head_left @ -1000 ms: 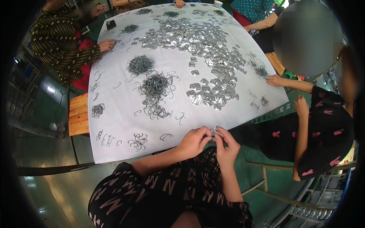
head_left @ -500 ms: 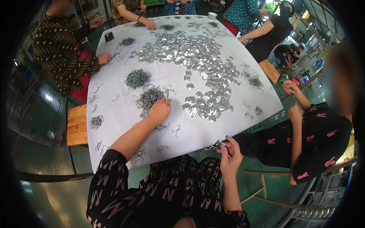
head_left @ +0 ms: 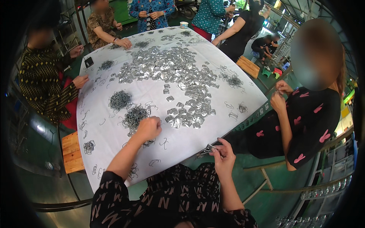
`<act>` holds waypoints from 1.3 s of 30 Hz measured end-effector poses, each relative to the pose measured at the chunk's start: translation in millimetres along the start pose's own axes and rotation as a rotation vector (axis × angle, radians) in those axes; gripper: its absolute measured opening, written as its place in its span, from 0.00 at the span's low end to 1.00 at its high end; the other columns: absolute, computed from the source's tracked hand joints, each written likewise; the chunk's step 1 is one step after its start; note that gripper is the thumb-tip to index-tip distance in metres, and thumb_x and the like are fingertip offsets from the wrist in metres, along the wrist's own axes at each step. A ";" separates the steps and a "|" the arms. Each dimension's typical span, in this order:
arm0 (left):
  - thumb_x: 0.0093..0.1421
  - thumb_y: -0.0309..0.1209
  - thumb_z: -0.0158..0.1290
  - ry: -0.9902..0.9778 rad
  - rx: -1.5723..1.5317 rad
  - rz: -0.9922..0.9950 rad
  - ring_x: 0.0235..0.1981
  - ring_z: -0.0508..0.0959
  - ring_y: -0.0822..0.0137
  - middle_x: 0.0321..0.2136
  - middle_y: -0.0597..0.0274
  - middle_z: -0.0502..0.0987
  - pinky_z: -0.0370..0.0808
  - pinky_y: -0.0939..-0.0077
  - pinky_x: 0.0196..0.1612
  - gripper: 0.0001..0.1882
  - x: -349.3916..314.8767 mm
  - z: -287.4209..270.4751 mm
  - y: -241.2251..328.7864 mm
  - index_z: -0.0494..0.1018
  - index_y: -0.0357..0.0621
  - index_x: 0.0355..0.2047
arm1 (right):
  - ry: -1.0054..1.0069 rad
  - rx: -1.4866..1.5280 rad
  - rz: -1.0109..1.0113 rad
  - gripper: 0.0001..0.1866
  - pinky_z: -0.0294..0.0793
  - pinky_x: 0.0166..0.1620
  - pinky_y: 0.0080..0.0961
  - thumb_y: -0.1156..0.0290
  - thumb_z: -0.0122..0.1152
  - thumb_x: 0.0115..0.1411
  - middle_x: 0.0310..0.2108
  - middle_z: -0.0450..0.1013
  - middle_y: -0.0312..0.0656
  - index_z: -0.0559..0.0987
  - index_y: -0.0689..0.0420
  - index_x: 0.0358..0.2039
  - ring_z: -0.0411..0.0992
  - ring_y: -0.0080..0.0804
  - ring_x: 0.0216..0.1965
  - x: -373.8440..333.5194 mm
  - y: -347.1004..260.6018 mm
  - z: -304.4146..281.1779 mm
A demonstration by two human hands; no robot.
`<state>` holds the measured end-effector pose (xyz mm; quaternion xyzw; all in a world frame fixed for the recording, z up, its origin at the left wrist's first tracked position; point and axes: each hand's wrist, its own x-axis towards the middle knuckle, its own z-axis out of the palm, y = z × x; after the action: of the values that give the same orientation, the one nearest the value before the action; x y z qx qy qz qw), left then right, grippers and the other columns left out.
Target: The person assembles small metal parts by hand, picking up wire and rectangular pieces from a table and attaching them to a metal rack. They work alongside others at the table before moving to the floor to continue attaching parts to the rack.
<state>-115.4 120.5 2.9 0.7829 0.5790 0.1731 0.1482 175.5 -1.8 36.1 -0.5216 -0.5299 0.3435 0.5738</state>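
Observation:
My left hand (head_left: 149,129) is over the near right edge of a tangled pile of thin bent wire pieces (head_left: 135,116). Its fingers are curled together, and whatever they pinch is hidden. At the table's near edge, my right hand (head_left: 224,155) grips a small metal clip (head_left: 210,147) between thumb and fingers, with thin metal parts sticking out to its left. Another round wire pile (head_left: 120,100) lies farther left. Beyond my hands spreads a big heap of flat shiny metal plates (head_left: 163,66), with a smaller cluster (head_left: 188,114) nearer me.
A white cloth (head_left: 190,140) covers the table. Loose wire pieces (head_left: 89,147) lie along its left side. A black box (head_left: 88,62) and a paper cup (head_left: 184,25) stand on it. Several people sit or stand around; one in a black top (head_left: 304,125) is close on my right. A wooden bench (head_left: 72,152) is at left.
The whole view has shifted, so the table sits lower and farther left. My left hand has moved slightly off the wire pile. The person at right has brought both hands closer together.

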 end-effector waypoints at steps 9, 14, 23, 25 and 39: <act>0.53 0.20 0.53 0.158 -0.908 0.420 0.38 0.71 0.62 0.34 0.57 0.69 0.68 0.73 0.44 0.05 -40.4 5.2 130.9 0.69 0.38 0.31 | 0.001 0.166 0.126 0.18 0.77 0.35 0.19 0.85 0.57 0.55 0.28 0.76 0.44 0.70 0.65 0.48 0.77 0.27 0.29 -0.9 -2.9 10.5; 0.55 0.21 0.53 0.172 -0.913 0.411 0.40 0.71 0.64 0.37 0.57 0.69 0.67 0.73 0.46 0.04 -45.0 17.2 144.4 0.69 0.38 0.31 | 0.013 0.197 0.115 0.16 0.77 0.34 0.19 0.83 0.57 0.56 0.28 0.77 0.45 0.71 0.64 0.47 0.77 0.26 0.28 -6.7 -5.8 11.0; 0.55 0.21 0.52 0.247 -0.655 0.422 0.41 0.72 0.59 0.37 0.53 0.71 0.68 0.70 0.45 0.05 -51.3 22.3 145.6 0.67 0.38 0.31 | 0.013 0.130 0.066 0.17 0.76 0.34 0.18 0.83 0.57 0.56 0.29 0.77 0.44 0.72 0.63 0.47 0.77 0.25 0.28 -10.5 -0.4 16.7; 0.55 0.21 0.51 0.262 -0.645 0.422 0.40 0.73 0.58 0.37 0.52 0.72 0.69 0.70 0.44 0.05 -52.6 26.1 143.8 0.66 0.38 0.32 | -0.011 0.109 0.055 0.17 0.76 0.34 0.18 0.83 0.57 0.56 0.28 0.77 0.44 0.72 0.63 0.47 0.77 0.25 0.28 -10.9 0.7 19.1; 0.56 0.17 0.46 0.281 -0.841 0.447 0.34 0.74 0.57 0.32 0.51 0.74 0.70 0.68 0.41 0.06 -65.5 47.9 136.6 0.64 0.38 0.33 | -0.002 -0.367 0.111 0.20 0.70 0.48 0.33 0.65 0.61 0.55 0.44 0.72 0.54 0.76 0.62 0.47 0.72 0.43 0.44 86.7 135.3 44.3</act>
<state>4.9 17.3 12.6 0.7294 0.2916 0.5229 0.3309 171.8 120.4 -77.2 -0.6457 -0.5546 0.2726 0.4485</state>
